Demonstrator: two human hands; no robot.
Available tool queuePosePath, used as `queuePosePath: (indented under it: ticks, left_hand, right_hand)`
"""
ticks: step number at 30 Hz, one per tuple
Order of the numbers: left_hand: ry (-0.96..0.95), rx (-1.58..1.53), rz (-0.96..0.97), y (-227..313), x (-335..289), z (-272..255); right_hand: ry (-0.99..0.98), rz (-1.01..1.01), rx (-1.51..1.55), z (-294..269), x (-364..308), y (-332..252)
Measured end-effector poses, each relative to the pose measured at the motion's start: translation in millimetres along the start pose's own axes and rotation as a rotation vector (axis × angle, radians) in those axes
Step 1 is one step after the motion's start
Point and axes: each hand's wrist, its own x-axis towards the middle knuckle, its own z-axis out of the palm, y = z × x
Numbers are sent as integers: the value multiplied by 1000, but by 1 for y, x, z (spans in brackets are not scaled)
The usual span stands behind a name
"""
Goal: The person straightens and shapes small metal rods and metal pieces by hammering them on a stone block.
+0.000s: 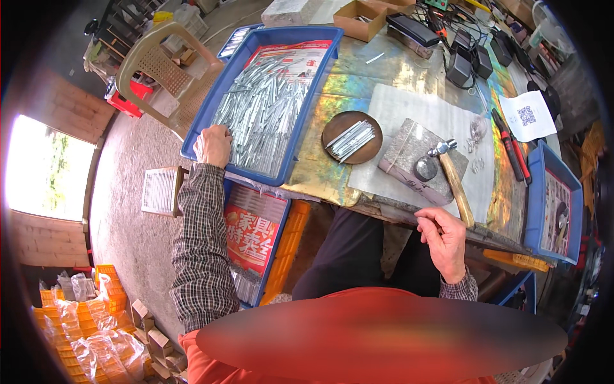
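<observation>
My left hand (212, 146) is at the near left corner of a blue plastic tray (313, 96), over its rim, fingers curled inward; what they hold, if anything, is hidden. Many thin silvery metal strips (262, 115) lie in a loose heap in that tray. My right hand (442, 242) hovers at the table's front edge with bent fingers and thumb drawn together; anything in them is too small to make out. Close to it lies a hammer (456, 185), its head on a stone block (409, 147) beside a round dark metal piece (425, 168). A round brown dish (332, 125) holds more strips.
At the back right are black power adapters (460, 64) and cables. Red-handled pliers (515, 150) and a printed sheet (529, 115) lie right, near another blue tray (534, 198). A tan chair (163, 70) stands left. Below the table is a crate with a red printed sheet (246, 237).
</observation>
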Motion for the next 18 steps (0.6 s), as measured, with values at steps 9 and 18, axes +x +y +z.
queuePosePath:
  ticks: [9,18]
  left_hand:
    - [362,-36,156,-12,-5,5]
    - [556,-587,255,53,-48,-29]
  right_hand:
    - [55,-68,-25,-14,-2,-8]
    - [234,-164,-156,-59,2,-15]
